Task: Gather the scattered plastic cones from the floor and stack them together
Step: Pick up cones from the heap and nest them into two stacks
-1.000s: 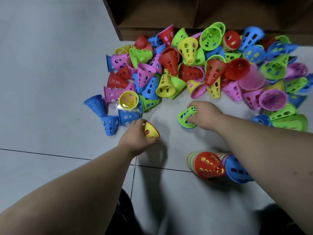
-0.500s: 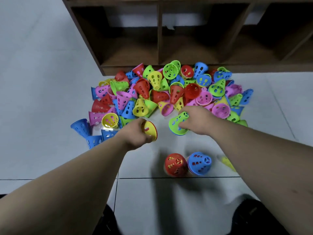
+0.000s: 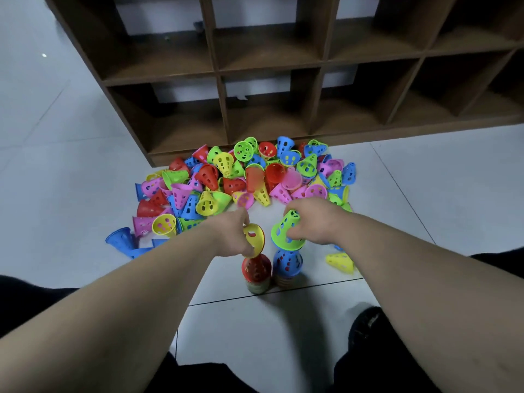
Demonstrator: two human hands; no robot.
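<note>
While both bare forearms are stretching out over the pale tiled floor, the left hand is pinching a yellow cone at its rim, fingers curled over the top edge and thumb tucked underneath, and the cone is tilting on its side with its open mouth showing. Just beside it, the right hand is gripping a green cone, fingers wrapped round the perforated wall, narrow end up, wide rim down. Right under the left hand a red-topped stack is standing upright, and right under the right hand a blue-topped stack is standing next to it, the two stacks side by side and almost touching. The green cone's rim is sitting directly over the blue top, though whether it is touching is impossible to tell from here; the yellow cone is hanging just above the red top. The lower cones in both stacks are blurring together. Just outside the right wrist, a lone yellow cone is lying on its side on the tiles. Beyond both hands, the big jumble of loose cones in red, pink, blue, green and yellow is spreading across the floor, its far edge lying against the foot of a brown wooden shelf unit. Out past the left forearm, a few blue cones are lying at the edge of that jumble. Nearer than the hands, dark trousers are filling the bottom of the view.
</note>
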